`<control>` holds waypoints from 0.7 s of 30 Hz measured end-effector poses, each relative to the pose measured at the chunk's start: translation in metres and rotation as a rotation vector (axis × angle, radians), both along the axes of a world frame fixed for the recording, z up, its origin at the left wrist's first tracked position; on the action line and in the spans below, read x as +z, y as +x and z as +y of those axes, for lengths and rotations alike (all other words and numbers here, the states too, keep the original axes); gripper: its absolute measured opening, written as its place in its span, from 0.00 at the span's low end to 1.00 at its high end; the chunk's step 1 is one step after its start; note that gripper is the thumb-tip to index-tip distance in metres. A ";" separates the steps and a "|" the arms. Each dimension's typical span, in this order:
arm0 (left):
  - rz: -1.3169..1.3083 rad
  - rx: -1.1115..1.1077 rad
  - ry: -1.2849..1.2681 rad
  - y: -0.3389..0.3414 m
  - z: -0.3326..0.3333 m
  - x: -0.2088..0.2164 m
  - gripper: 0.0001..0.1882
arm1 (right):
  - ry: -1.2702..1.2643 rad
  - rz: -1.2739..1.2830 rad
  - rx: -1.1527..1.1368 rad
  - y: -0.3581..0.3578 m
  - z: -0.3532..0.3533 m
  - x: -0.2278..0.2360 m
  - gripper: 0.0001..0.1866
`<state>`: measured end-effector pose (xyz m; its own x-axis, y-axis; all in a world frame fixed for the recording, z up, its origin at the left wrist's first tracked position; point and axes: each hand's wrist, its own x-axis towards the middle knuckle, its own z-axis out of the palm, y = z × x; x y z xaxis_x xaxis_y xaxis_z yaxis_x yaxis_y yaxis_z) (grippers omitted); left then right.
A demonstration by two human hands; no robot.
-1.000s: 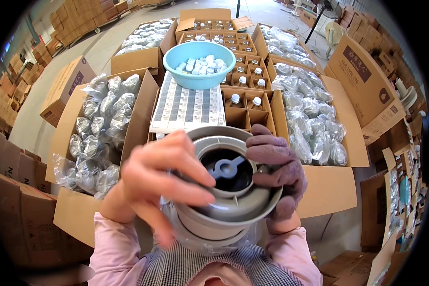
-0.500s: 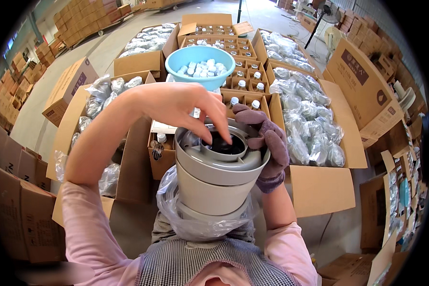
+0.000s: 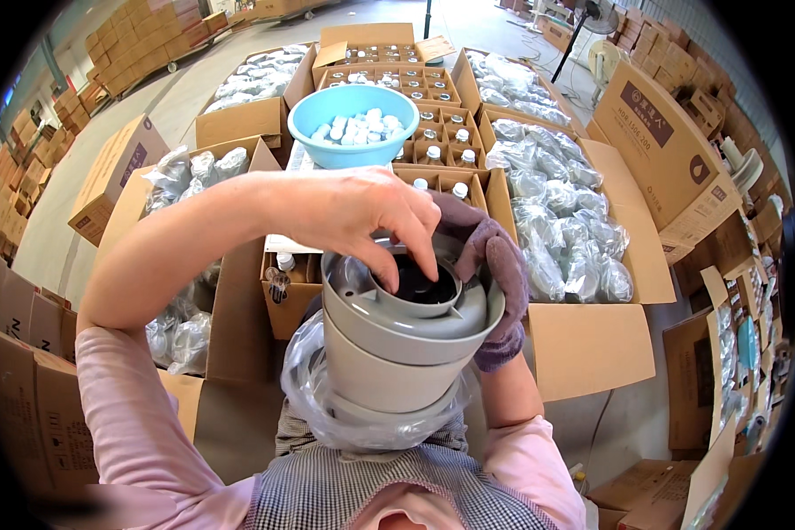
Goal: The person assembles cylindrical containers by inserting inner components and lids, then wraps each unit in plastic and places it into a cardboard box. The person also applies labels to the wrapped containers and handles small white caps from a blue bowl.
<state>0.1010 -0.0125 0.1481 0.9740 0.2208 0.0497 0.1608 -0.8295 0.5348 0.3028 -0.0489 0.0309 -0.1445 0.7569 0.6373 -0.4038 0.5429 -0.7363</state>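
Note:
A grey cylindrical housing (image 3: 396, 346) stands upright in front of my body, tilted slightly, with a clear plastic bag (image 3: 314, 389) bunched round its lower part. Its top has a round collar with a dark opening (image 3: 420, 287). My bare left hand (image 3: 375, 221) reaches over from the left, thumb and fingers bent down into that opening. Something black lies between the fingertips, its kind not clear. My right hand (image 3: 495, 265), in a grey-purple knit glove, wraps round the right side of the housing's rim and steadies it.
Ahead is a light-blue basin (image 3: 353, 106) of white caps. Behind and beside it are divided cartons of capped bottles (image 3: 433, 155). Open cartons of plastic-wrapped pieces (image 3: 570, 216) flank both sides. A tall carton (image 3: 671, 150) stands at the right; a fan (image 3: 596, 18) is farther back.
The view has shifted a little, so the surroundings sit slightly left. My left fingers remain in the opening, with the wrist turned slightly; my gloved hand still holds the rim.

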 end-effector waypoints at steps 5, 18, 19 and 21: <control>-0.079 -0.072 -0.001 -0.001 0.003 -0.009 0.22 | -0.048 -0.044 0.049 0.005 -0.001 -0.002 0.22; 0.019 -0.084 0.042 0.015 -0.011 -0.003 0.20 | 0.284 -0.334 -0.222 0.019 -0.011 0.005 0.14; 0.015 -0.081 0.077 0.015 -0.011 -0.005 0.19 | 0.311 -0.345 -0.257 0.018 -0.013 0.005 0.14; 0.013 -0.051 0.030 0.014 -0.007 -0.011 0.19 | 0.158 -0.244 -0.175 0.017 -0.014 0.004 0.13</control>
